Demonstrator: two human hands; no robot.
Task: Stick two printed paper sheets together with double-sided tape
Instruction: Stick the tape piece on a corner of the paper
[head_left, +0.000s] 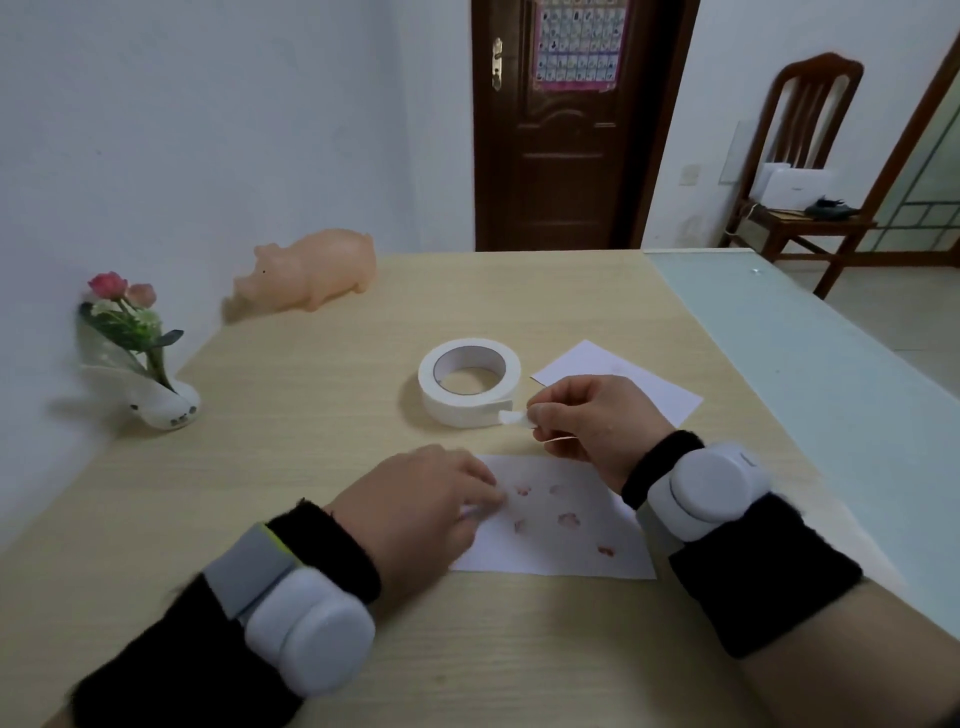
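A white sheet printed with small red figures (566, 530) lies flat in front of me on the wooden table (322, 405). My left hand (415, 506) rests on its left edge, fingers bent, with a small white scrap under the fingertips. My right hand (587, 421) hovers just above the sheet's top edge and pinches a small piece of white tape or backing strip. The roll of double-sided tape (470, 382) lies flat just beyond, its loose end near my right fingers. A second white sheet (639, 382) lies behind my right hand.
A pink toy pig (311, 273) stands at the table's back left. A small vase with flowers (140, 364) sits at the left edge by the wall. A pale glass surface (810, 364) borders the table on the right. A chair (800, 171) and door stand beyond.
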